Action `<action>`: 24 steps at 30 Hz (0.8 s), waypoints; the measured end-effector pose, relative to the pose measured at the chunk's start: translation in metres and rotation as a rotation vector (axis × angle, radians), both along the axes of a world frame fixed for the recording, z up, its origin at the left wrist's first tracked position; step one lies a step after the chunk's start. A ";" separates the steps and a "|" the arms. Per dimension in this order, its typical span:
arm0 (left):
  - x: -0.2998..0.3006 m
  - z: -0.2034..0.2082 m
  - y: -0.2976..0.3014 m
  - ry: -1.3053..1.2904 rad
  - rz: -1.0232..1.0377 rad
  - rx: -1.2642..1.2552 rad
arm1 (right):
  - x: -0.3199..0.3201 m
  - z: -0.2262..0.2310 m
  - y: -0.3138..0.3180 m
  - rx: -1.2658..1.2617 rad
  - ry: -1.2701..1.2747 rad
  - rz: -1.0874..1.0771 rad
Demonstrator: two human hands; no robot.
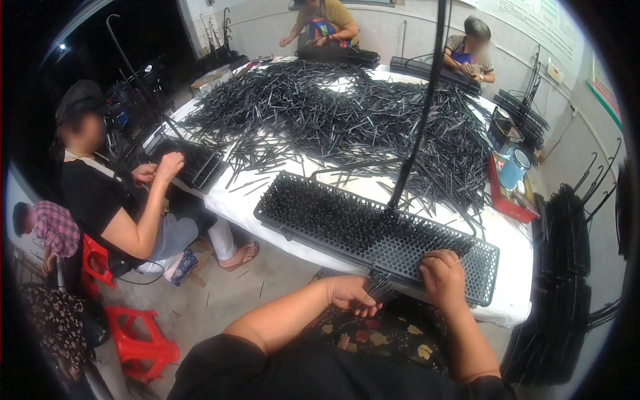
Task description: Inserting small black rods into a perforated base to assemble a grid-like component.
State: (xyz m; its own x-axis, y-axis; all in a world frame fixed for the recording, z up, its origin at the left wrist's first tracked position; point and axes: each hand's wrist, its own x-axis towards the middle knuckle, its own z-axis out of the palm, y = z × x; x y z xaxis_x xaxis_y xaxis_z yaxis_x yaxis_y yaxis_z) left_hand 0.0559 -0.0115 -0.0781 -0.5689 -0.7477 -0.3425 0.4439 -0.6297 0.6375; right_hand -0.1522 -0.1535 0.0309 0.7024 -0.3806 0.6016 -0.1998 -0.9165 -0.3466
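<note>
A long black perforated rack [481, 270] lies before me on the table's near edge. Thin black sticks [327, 213] stand upright in its holes, packed over the left and middle part; the holes at the right end show bare. Just in front of the rack, my left hand [350, 293] is closed round a bundle of black sticks [381, 287]. My right hand [443, 277] hovers over or touches the rack's bare holes, its fingers pinched together and pointing down. Whatever is between those fingertips is too small or hidden to make out.
A big heap of loose black sticks [320, 110] covers the white table [250, 223]. The rack's tall black rod [421, 130] rises in the middle. A red tray [510, 208] and blue mug [513, 170] stand right. Co-workers sit left and far; red stools [140, 340] stand lower left.
</note>
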 end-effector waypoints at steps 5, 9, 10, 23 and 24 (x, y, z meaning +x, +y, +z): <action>-0.011 0.032 0.005 -0.223 0.070 -0.126 | -0.007 0.001 -0.001 0.064 -0.058 0.036; -0.040 0.089 0.012 -0.207 0.400 -0.049 | -0.015 0.011 0.022 0.422 -0.067 0.109; -0.046 0.102 0.011 -0.233 0.453 -0.033 | -0.015 0.014 0.031 0.689 -0.062 0.078; -0.078 0.102 -0.009 -0.321 0.587 0.119 | -0.030 0.020 0.005 1.248 -0.311 -0.100; -0.074 0.097 -0.011 -0.316 0.586 0.160 | -0.031 0.016 -0.007 0.969 -0.316 -0.184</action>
State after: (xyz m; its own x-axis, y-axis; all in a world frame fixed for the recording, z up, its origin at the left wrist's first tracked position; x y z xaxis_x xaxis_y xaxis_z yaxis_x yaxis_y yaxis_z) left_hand -0.0185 -0.0221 0.0190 0.0602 -0.8279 -0.5576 0.5480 -0.4395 0.7117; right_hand -0.1836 -0.1603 0.0472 0.4472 -0.8854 0.1265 -0.0803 -0.1806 -0.9803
